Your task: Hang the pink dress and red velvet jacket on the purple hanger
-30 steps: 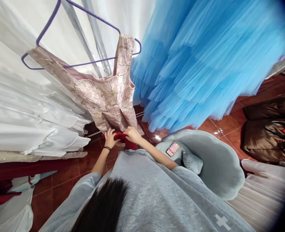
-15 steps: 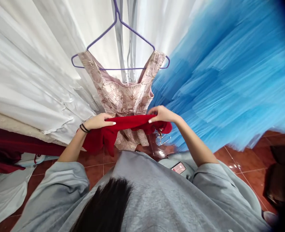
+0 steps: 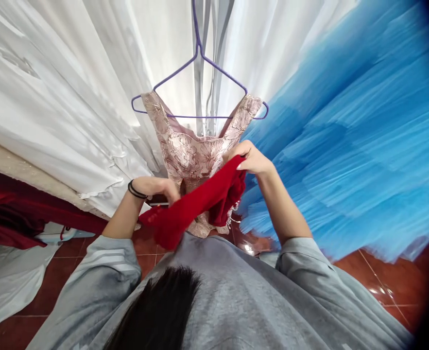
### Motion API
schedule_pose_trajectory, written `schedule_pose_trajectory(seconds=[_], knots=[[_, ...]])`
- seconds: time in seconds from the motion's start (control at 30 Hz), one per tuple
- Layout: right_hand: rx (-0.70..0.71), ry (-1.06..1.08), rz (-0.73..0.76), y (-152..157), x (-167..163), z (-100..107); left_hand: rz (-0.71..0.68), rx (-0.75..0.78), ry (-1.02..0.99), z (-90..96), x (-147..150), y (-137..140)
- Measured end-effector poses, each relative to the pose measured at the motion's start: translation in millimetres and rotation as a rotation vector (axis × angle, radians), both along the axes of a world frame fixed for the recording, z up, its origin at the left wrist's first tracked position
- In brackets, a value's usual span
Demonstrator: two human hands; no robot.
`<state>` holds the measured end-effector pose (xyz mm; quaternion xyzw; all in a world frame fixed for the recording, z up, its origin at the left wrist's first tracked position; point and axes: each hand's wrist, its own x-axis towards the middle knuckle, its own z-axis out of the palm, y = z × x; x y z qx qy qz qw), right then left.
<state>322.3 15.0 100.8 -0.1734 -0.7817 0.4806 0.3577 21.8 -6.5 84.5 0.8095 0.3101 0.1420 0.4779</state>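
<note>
A strip of red cloth [image 3: 203, 197] with small dangling beads slants across the front of a pink and gold dress [image 3: 196, 153]. My right hand [image 3: 250, 158] pinches its upper right end between thumb and fingers. On the other side my left hand [image 3: 158, 187], with dark bands on the wrist, is curled at the cloth's lower left part; its fingertips are hidden behind it. The loose left end of the cloth is blurred. The dress hangs by its straps from a purple hanger [image 3: 199, 116], its waist and skirt partly covered by the cloth.
White drapes or gowns [image 3: 72, 97] hang at the left and behind the hanger. Layered blue tulle [image 3: 345, 131] fills the right side. Dark red fabric [image 3: 25, 209] lies at the lower left, above reddish floor tiles [image 3: 374, 277].
My right hand has risen with its end of the red cloth, so the cloth now slants instead of lying level. My left fingers have curled behind it. The view has shifted slightly.
</note>
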Motion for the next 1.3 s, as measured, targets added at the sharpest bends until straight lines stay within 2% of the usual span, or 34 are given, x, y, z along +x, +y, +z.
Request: schedule_pose_trajectory(seconds=[0.07, 0.13, 0.27, 0.37, 0.43, 0.53, 0.63, 0.7, 0.77, 0.9, 0.97, 1.03, 1.1, 1.13, 1.2, 1.3], knots=[[0.086, 0.002, 0.18, 4.6, -29.4, 2.5, -0.038, 0.014, -0.04, 0.1, 22.3, 4.6], [0.162, -0.064, 0.31, 8.5, -55.3, 9.2, 0.001, 0.079, -0.131, 1.0, 41.9, 7.2], [0.248, -0.061, 0.355, 14.4, -77.7, 26.8, -0.005, 0.083, -0.16, 1.5, 55.9, 6.2], [0.26, -0.04, 0.309, 16.7, -73.9, 30.2, 0.215, 0.145, -0.183, 0.7, 49.1, 6.0], [0.233, 0.0, 0.144, 15.2, -73.2, 23.6, 0.389, 0.197, -0.168, 0.7, 43.0, 7.3], [0.208, 0.077, -0.257, 5.3, -84.2, 3.6, 0.622, 0.315, -0.056, 4.8, 35.8, 8.9], [0.296, 0.07, -0.643, -9.8, -101.8, -16.8, 0.781, 0.467, 0.102, 15.4, 29.4, 7.4], [0.366, -0.029, -0.832, -16.9, -110.3, -27.4, 0.829, 0.533, 0.143, 24.8, 23.6, 5.3], [0.371, -0.177, -0.9, -20.1, -115.9, -38.5, 0.787, 0.513, 0.11, 34.0, 16.0, 3.5], [0.237, -0.401, -0.844, -23.2, -124.1, -74.5, 0.523, 0.26, -0.035, 45.7, -1.7, 2.2], [0.178, -0.488, -0.836, -25.2, -122.8, -96.5, 0.446, 0.142, -0.065, 47.7, -11.2, 1.1], [0.125, -0.625, -0.787, -25.5, -112.8, -112.7, 0.391, 0.034, -0.046, 48.6, -21.2, -1.7], [0.057, -0.801, -0.722, -23.3, -93.7, -116.1, 0.334, -0.008, 0.049, 48.4, -30.8, -6.4], [0.029, -0.867, -0.71, -21.8, -82.3, -112.3, 0.338, 0.04, 0.125, 47.5, -34.8, -9.2], [0.049, -0.875, -0.78, -19.4, -60.4, -95.9, 0.461, 0.281, 0.277, 42.5, -40.2, -14.5], [0.289, -0.599, -1.0, -19.3, -40.2, -67.6, 0.849, 0.749, 0.405, 24.8, -44.6, -20.7]])
